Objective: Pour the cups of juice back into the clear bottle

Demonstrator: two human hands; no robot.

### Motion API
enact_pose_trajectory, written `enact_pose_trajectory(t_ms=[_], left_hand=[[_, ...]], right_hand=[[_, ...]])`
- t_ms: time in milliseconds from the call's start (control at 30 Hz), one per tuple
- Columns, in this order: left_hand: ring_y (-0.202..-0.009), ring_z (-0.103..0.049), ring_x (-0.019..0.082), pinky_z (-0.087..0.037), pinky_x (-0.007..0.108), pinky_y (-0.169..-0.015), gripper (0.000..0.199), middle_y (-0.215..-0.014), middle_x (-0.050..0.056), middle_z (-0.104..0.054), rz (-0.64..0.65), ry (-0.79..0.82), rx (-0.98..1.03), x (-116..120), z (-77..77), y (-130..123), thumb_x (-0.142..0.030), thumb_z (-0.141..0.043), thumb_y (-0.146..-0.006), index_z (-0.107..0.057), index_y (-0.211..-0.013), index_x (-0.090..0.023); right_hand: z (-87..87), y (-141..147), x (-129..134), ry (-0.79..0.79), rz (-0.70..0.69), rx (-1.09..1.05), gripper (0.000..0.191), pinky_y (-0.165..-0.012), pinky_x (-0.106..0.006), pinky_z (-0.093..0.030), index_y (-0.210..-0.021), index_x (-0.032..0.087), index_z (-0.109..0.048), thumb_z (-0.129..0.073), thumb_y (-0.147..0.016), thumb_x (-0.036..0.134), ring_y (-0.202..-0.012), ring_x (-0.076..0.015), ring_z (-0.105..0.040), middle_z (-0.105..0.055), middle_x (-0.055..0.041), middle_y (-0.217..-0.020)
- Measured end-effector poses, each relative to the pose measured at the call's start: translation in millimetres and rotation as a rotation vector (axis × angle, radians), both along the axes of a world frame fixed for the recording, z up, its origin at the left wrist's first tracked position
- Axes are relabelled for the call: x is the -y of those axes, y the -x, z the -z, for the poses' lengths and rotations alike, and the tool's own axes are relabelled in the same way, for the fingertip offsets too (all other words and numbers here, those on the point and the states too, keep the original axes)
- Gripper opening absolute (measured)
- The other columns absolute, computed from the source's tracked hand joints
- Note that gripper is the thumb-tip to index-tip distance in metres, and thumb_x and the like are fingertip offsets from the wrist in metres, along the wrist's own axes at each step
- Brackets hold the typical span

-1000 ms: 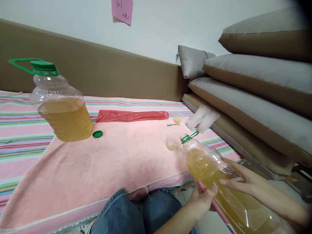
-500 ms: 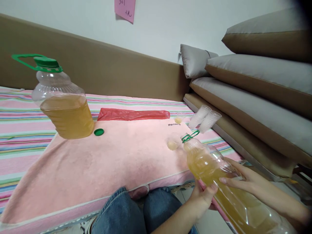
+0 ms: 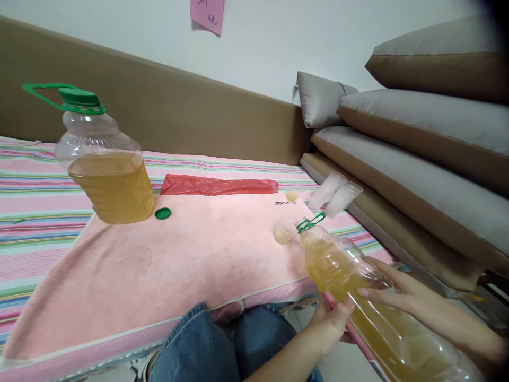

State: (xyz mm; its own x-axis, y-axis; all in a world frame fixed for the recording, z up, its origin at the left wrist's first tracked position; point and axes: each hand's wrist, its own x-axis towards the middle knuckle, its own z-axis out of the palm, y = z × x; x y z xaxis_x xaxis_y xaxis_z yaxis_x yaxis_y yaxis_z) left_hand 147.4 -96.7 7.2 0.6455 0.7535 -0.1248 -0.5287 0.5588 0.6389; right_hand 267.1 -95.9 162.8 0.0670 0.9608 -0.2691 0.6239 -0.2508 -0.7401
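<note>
A large clear bottle of yellow liquid (image 3: 374,313) lies tilted across the lower right, its uncapped mouth pointing left. Beneath its middle, my left hand (image 3: 332,321) is closed round the side. My right hand (image 3: 392,292) grips the bottle from its far side, fingers partly hidden. Right at the mouth stands a clear cup (image 3: 282,235) with some pale yellow liquid, on the pink towel (image 3: 191,254). Another cup (image 3: 291,196) with yellow liquid is farther back. Two stacks of clear cups (image 3: 336,193) lean behind the bottle neck.
A second big bottle (image 3: 113,185) with a green cap stands at the left. Near it lies a loose green cap (image 3: 163,213). A red plastic bag (image 3: 220,185) is spread behind the towel. Grey-brown cushions (image 3: 417,154) are piled at the right.
The view has shifted slightly. Both hands hold the bottle in nearly the same tilted position; no other clear movement shows.
</note>
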Motion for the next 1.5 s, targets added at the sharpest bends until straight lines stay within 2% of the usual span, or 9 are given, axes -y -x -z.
enact_pose_trajectory(t_ms=[200, 300, 467, 633, 867, 1033, 1167, 1333, 1500], left_hand=[[-0.093, -0.070, 0.028, -0.056, 0.039, -0.074, 0.087, -0.117, 0.013, -0.068, -0.012, 0.002, 0.021, 0.3, -1.4, 0.8, -0.077, -0.070, -0.062, -0.050, -0.127, -0.023], [-0.095, -0.070, 0.029, -0.057, 0.040, -0.075, 0.089, -0.122, 0.014, -0.067, -0.010, 0.004, 0.015, 0.1, -3.5, 1.2, -0.078, -0.070, -0.061, -0.049, -0.127, -0.023], [-0.106, -0.068, 0.033, -0.057, 0.043, -0.078, 0.097, -0.128, 0.015, -0.064, 0.003, 0.015, -0.002, -0.5, -9.6, 3.3, -0.080, -0.071, -0.057, -0.046, -0.132, -0.023], [-0.108, -0.066, 0.034, -0.056, 0.047, -0.081, 0.096, -0.133, 0.016, -0.061, 0.016, 0.003, 0.016, -1.5, -9.9, 4.4, -0.078, -0.071, -0.058, -0.045, -0.132, -0.024], [-0.102, -0.069, 0.031, -0.057, 0.039, -0.072, 0.093, -0.133, 0.015, -0.060, 0.012, 0.010, 0.000, -2.1, -3.9, 0.4, -0.078, -0.070, -0.059, -0.044, -0.131, -0.024], [-0.100, -0.069, 0.030, -0.058, 0.039, -0.072, 0.094, -0.131, 0.015, -0.061, 0.017, 0.010, -0.004, -2.0, -2.8, -0.2, -0.078, -0.069, -0.060, -0.043, -0.132, -0.024], [-0.099, -0.069, 0.030, -0.058, 0.039, -0.071, 0.092, -0.132, 0.015, -0.061, 0.022, 0.005, 0.009, -2.3, -2.8, 0.0, -0.078, -0.069, -0.061, -0.044, -0.131, -0.024], [-0.100, -0.069, 0.030, -0.058, 0.039, -0.071, 0.092, -0.132, 0.016, -0.061, 0.017, 0.012, 0.009, -2.4, -3.9, -0.2, -0.078, -0.069, -0.060, -0.045, -0.129, -0.023], [-0.104, -0.068, 0.032, -0.058, 0.040, -0.072, 0.093, -0.133, 0.016, -0.060, 0.023, 0.002, 0.018, -2.8, -3.4, -0.2, -0.080, -0.068, -0.060, -0.044, -0.130, -0.023]], right_hand=[[-1.2, 0.6, -0.7, 0.019, -0.016, -0.020, 0.056, -0.103, -0.036, -0.050, -0.127, 0.030, -0.059, -0.072, -0.073, 0.036, -0.128, -0.0341, -0.057, -0.068, -0.0012, -0.131], [-1.6, 1.1, -1.8, 0.011, -0.029, -0.004, 0.054, -0.105, -0.037, -0.048, -0.126, 0.029, -0.060, -0.071, -0.074, 0.035, -0.126, -0.0336, -0.058, -0.068, -0.0010, -0.132], [0.3, -0.8, -3.9, 0.016, -0.029, 0.005, 0.059, -0.106, -0.041, -0.047, -0.129, 0.028, -0.058, -0.072, -0.072, 0.037, -0.125, -0.0353, -0.058, -0.067, -0.0034, -0.132], [-1.0, 0.6, -4.1, 0.023, -0.025, 0.011, 0.057, -0.102, -0.038, -0.050, -0.127, 0.027, -0.060, -0.072, -0.072, 0.039, -0.123, -0.0349, -0.061, -0.070, -0.0038, -0.128], [6.1, -7.2, -7.3, 0.039, -0.041, 0.010, 0.069, -0.106, -0.044, -0.047, -0.136, 0.025, -0.053, -0.072, -0.072, 0.042, -0.124, -0.0364, -0.059, -0.065, -0.0074, -0.135], [9.5, -12.5, -9.5, 0.107, -0.032, -0.003, 0.073, -0.106, -0.042, -0.048, -0.139, 0.028, -0.048, -0.072, -0.073, 0.048, -0.128, -0.0347, -0.057, -0.061, -0.0067, -0.140], [8.7, -11.6, -9.1, 0.094, -0.032, 0.002, 0.070, -0.110, -0.043, -0.044, -0.136, 0.029, -0.050, -0.072, -0.073, 0.050, -0.130, -0.0348, -0.055, -0.059, -0.0066, -0.142], [6.3, -8.0, -7.9, 0.075, -0.020, 0.011, 0.065, -0.103, -0.044, -0.050, -0.133, 0.033, -0.056, -0.073, -0.072, 0.052, -0.124, -0.0358, -0.060, -0.064, -0.0079, -0.135], [6.5, -7.7, -8.2, 0.018, -0.022, 0.062, 0.057, -0.099, -0.040, -0.052, -0.128, 0.036, -0.062, -0.070, -0.075, 0.055, -0.117, -0.0329, -0.065, -0.066, -0.0081, -0.132]])
